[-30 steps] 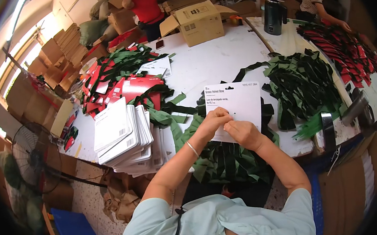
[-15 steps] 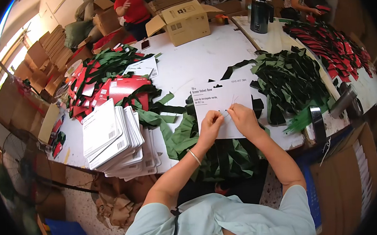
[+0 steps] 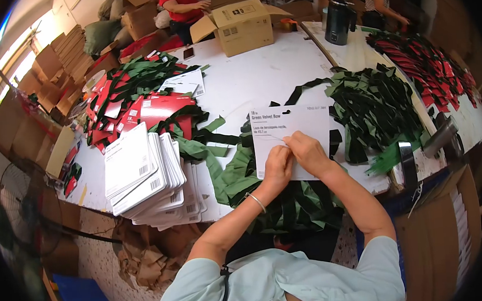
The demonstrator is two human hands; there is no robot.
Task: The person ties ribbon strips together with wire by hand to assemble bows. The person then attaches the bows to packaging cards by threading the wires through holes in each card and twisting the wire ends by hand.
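Right now, the white card [image 3: 317, 120] is near the table's front edge, just over some green ribbons [image 3: 295, 208]. Both hands are in front of it. The right hand [image 3: 310, 155] has its fingers pinched on a thin strand [image 3: 273, 137], maybe wire. The left hand [image 3: 279, 164] is just beside it, with its fingers bunched close, but I cannot tell if they hold anything.

The card looks light and flat, a bit stiff, but it could bend or crease if squeezed hard. Its side edges look like good places to hold it. The strand looks thin and bendy, so only fingertips suit it. The ribbons look soft and floppy.

More white cards [image 3: 127, 164] are stacked to the left, and a green ribbon pile [image 3: 363, 105] is on the right.
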